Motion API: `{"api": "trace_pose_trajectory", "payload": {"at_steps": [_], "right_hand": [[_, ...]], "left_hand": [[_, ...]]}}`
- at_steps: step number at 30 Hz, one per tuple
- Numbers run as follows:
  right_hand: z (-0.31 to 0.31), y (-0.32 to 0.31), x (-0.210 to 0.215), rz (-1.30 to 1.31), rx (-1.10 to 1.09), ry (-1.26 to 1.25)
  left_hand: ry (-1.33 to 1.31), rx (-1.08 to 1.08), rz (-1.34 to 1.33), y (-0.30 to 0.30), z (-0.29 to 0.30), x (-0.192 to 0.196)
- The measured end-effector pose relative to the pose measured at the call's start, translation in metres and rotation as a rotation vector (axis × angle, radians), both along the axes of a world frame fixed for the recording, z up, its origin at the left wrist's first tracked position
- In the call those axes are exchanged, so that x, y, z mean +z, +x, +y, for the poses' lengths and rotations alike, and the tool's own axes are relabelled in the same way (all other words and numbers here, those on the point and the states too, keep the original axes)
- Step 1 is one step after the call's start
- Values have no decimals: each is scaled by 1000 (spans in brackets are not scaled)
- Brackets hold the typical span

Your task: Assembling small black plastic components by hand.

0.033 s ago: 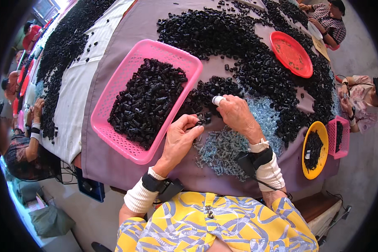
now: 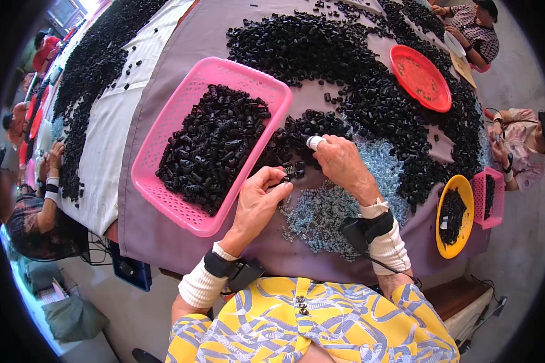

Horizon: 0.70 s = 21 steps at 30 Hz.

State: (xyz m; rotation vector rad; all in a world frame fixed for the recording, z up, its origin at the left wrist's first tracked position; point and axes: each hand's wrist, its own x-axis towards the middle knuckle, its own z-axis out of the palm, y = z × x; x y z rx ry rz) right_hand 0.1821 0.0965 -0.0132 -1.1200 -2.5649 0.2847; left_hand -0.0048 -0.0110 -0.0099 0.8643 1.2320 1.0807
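Observation:
My left hand [image 2: 254,199] is closed in a pinch beside the pink basket's near right side. Thumb and forefinger grip a small black plastic part [image 2: 289,175], and a bit of metal coil seems to show there. My right hand [image 2: 343,162] is curled palm down at the edge of a heap of black plastic parts [image 2: 318,124]; a white wrap covers one fingertip. What its fingers hold, if anything, is hidden. Under the right wrist spreads a pile of small silvery springs [image 2: 321,218]. The pink basket [image 2: 144,175], on my left, holds many black parts.
A larger mound of black parts [image 2: 303,48] covers the far table. To the right are a red plate [image 2: 415,75], a yellow plate [image 2: 464,227] with black parts and a small pink basket [image 2: 496,199]. Other people sit around, one's hand [image 2: 54,158] at the left table.

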Motion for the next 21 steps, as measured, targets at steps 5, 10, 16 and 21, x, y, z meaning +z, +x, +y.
{"api": "trace_pose_trajectory", "payload": {"at_steps": [5,10,16,21], "right_hand": [[6,0,10,68,-60,-37],[9,-3,13,104,3,108],[-10,-25,6,-17,194,267],[-35,-27,-6,-126,236,189]], "left_hand": [[17,-34,31,-6,-10,-1],[62,-30,-1,-4,-7,0],[81,32,-64,1,0,2],[81,77,-71,5,-1,4]]}}
